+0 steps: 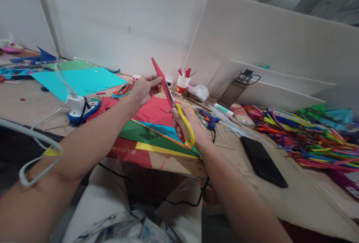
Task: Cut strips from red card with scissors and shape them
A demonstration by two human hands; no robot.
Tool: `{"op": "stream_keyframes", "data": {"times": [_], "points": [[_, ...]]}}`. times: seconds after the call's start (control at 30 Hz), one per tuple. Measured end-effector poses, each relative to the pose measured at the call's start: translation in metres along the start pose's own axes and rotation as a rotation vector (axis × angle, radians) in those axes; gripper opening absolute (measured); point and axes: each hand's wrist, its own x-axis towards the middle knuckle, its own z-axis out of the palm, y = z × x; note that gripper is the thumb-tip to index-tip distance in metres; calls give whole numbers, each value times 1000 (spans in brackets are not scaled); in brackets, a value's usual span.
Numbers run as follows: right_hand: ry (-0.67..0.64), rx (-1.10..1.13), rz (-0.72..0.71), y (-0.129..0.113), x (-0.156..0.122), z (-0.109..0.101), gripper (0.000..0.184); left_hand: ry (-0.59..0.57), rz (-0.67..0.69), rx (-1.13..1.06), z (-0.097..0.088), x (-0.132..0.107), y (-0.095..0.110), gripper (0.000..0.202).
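Observation:
My left hand (144, 89) pinches a narrow piece of red paper (159, 73) and holds it up edge-on above the table. My right hand (186, 125) grips yellow-handled scissors (185, 123), fingers through the loops. The blades (169, 93) run up along the lower edge of the red paper, touching it. Under both hands lies a stack of coloured sheets (157, 131): red, green, blue and yellow.
A black phone (263, 161) lies right of my right arm. A heap of coloured pipe cleaners (303, 134) fills the right side. Behind stand a cup of pens (183, 82), a metal bottle (237, 86), a blue glue gun (209, 120). Cyan sheet (81, 80) and charger (77, 104) at left.

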Motion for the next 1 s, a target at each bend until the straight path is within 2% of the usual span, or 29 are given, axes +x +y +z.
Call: {"op": "stream_keyframes", "data": {"times": [0.77,1.0], "points": [[13,20,15,0,1,1,43,4,-12,2,-1,0,0,10],[-11,-13,23,0,2,0,43,32,47,-20,-6,5,1,11]]}}
